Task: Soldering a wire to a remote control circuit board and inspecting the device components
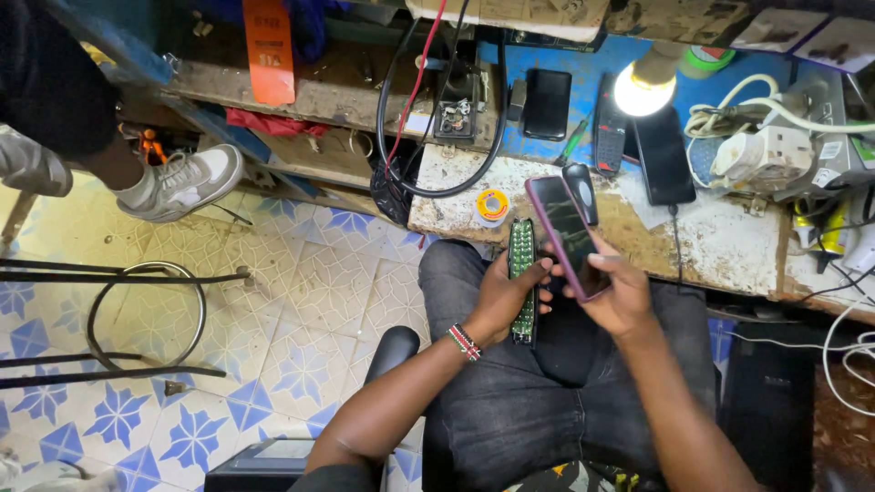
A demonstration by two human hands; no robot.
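My left hand (504,296) grips a narrow green circuit board (520,256) with rows of small buttons, held upright over my lap. My right hand (621,293) holds a dark smartphone (565,230) with a reddish rim, tilted screen-up, thumb resting on its lower edge. Both hands meet above my dark jeans (510,401). A beaded bracelet (464,342) circles my left wrist. Just beyond the smartphone a small black oval device (581,189) lies on the workbench edge.
The worn workbench (720,241) carries a solder spool (492,206), black phones (547,102), a remote (609,137), a lit bulb (641,91), white cables and a plug block (761,155). Another person's sneaker (182,185) and a metal stool frame (118,319) stand on the tiled floor at left.
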